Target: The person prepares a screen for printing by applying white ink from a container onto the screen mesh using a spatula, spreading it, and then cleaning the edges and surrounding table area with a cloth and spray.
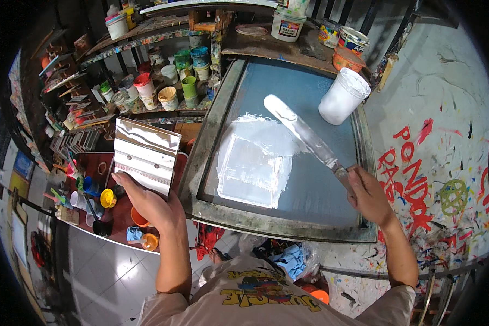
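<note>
My left hand (153,205) grips a wide metal squeegee (144,155) with two bolts on its face and white ink along its upper edge, held up left of the screen. The right hand (368,195) is closed round the handle of a long spatula (304,132), its blade coated in white ink and pointing up and left above the mesh. Below it lies a screen printing frame (288,231) with blue mesh. White ink (254,163) is smeared in a rough square on the mesh's left part. A white tub (344,96) stands at the mesh's upper right.
Shelves of paint pots (168,98) line the far left. A white bucket (287,26) and paint cans (353,41) stand on a shelf behind the frame. Cups and pots crowd a red table (119,217) at left. A paint-marked surface (440,179) spreads at right.
</note>
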A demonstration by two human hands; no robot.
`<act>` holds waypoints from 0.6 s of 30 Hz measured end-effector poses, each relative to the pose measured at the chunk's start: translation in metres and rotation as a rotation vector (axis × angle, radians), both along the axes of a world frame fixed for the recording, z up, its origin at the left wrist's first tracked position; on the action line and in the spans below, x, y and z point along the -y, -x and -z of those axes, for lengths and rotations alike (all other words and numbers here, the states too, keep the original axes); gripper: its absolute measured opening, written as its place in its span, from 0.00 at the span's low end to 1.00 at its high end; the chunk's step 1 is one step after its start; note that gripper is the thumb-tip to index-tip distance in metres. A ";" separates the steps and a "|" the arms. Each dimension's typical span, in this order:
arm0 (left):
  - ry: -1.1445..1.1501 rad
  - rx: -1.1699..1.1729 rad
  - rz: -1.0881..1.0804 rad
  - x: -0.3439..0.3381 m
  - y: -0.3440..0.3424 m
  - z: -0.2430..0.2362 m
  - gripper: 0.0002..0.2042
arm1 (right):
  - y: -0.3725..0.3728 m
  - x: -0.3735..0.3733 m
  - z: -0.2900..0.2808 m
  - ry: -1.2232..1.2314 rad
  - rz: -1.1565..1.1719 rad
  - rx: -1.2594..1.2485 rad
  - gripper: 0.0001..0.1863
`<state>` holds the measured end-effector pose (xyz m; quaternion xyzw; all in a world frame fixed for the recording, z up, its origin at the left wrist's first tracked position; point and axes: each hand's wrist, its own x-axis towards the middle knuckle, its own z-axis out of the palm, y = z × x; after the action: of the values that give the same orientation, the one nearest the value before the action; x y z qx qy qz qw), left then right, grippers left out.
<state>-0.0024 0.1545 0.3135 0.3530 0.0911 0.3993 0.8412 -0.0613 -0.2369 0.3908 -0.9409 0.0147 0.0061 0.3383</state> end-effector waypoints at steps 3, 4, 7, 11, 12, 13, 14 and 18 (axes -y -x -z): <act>0.026 -0.001 -0.001 0.007 0.002 -0.013 0.32 | -0.006 -0.014 0.010 -0.015 0.033 0.062 0.15; 0.046 -0.009 -0.003 0.010 0.004 -0.017 0.32 | -0.009 -0.017 0.014 0.010 0.017 0.114 0.16; 0.071 -0.031 -0.038 0.014 0.004 -0.023 0.31 | -0.019 -0.025 0.015 0.051 -0.017 0.160 0.20; 0.019 -0.016 -0.021 0.002 0.002 -0.006 0.33 | -0.027 -0.017 0.030 0.135 -0.088 0.182 0.22; 0.006 0.003 0.011 -0.001 0.003 -0.001 0.34 | -0.029 -0.018 0.029 0.164 -0.078 0.142 0.22; 0.009 0.005 0.006 -0.002 0.003 0.001 0.34 | -0.031 -0.019 0.029 0.195 -0.068 0.103 0.22; 0.012 0.009 0.003 -0.002 0.003 0.001 0.34 | -0.034 -0.019 0.028 0.199 -0.081 0.112 0.22; 0.036 -0.002 -0.033 0.001 0.003 0.000 0.32 | -0.045 -0.024 0.019 0.221 -0.142 0.101 0.21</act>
<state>-0.0054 0.1540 0.3134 0.3364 0.1050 0.4111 0.8407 -0.0163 -0.2134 0.3720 -0.9702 -0.0683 -0.0191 0.2318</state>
